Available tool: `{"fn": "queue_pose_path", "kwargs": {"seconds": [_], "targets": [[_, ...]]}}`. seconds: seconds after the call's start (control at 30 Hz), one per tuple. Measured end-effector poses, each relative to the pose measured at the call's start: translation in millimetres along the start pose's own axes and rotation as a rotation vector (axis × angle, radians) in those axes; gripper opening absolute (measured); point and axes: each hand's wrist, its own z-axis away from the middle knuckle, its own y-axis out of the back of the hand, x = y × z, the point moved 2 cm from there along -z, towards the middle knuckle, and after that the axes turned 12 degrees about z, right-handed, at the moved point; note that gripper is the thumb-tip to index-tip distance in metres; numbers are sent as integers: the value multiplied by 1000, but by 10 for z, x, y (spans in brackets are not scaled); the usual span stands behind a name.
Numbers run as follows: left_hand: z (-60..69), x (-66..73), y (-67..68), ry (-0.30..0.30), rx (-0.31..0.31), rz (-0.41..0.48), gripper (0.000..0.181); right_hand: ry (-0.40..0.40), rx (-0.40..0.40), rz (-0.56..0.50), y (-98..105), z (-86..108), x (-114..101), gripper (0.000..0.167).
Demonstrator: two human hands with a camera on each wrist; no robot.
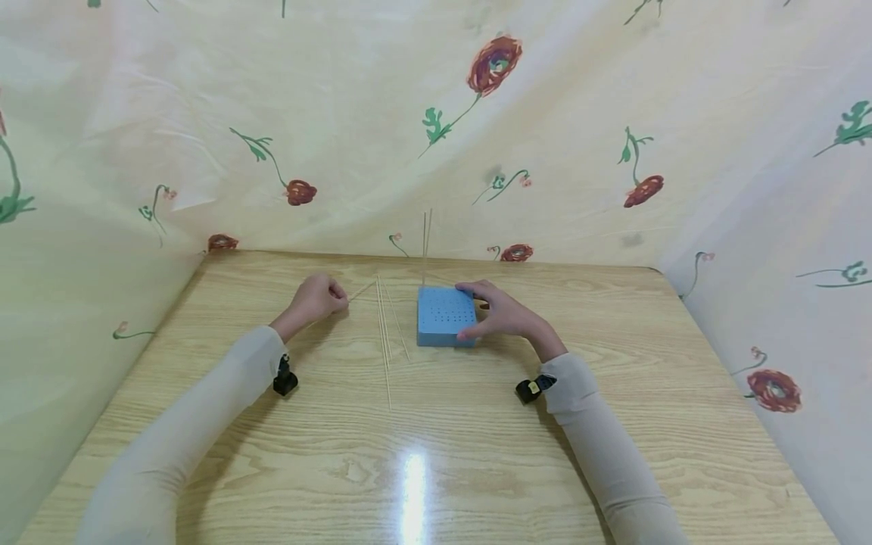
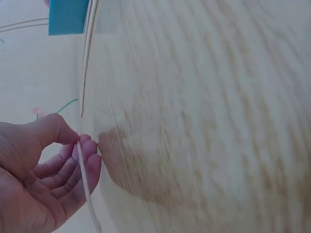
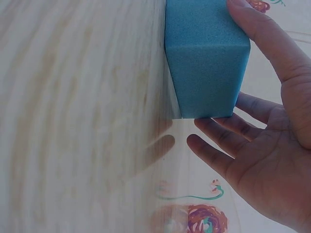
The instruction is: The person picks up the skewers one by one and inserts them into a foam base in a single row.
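Observation:
A blue foam block [image 1: 446,338] with rows of small holes in its top sits on the table. Two thin wooden sticks [image 1: 425,250] stand upright near its back left corner. My right hand [image 1: 502,312] grips the block from the right, its thumb at the front and fingers toward the far side; in the right wrist view the thumb [image 3: 272,41] lies along the block's edge. Left of the block, my left hand [image 1: 319,297] pinches a thin wooden stick [image 2: 86,182] between thumb and fingertips, close above the table.
Several loose thin sticks [image 1: 384,333] lie on the wooden table [image 1: 327,454] between the left hand and the block. A flower-printed cloth [image 1: 368,113] hangs behind the table and along its sides. Glare [image 1: 412,492] shines on the near part of the tabletop.

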Motion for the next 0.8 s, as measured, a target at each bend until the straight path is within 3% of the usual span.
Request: {"fn": "queue_pose_path", "kwargs": {"seconds": [0.17, 0.3, 0.6, 0.8], "targets": [[-22, -33, 11, -11, -13, 82, 17, 1, -2, 19, -5, 1, 10, 99], [-30, -32, 27, -36, -22, 80, 18, 1, -3, 25, -7, 2, 12, 100], [-8, -34, 53, 4, -77, 138, 28, 4, 0, 26, -30, 7, 19, 101], [-3, -15, 56, -28, -99, 142, 34, 9, 3, 23, -35, 25, -7, 99]]}}
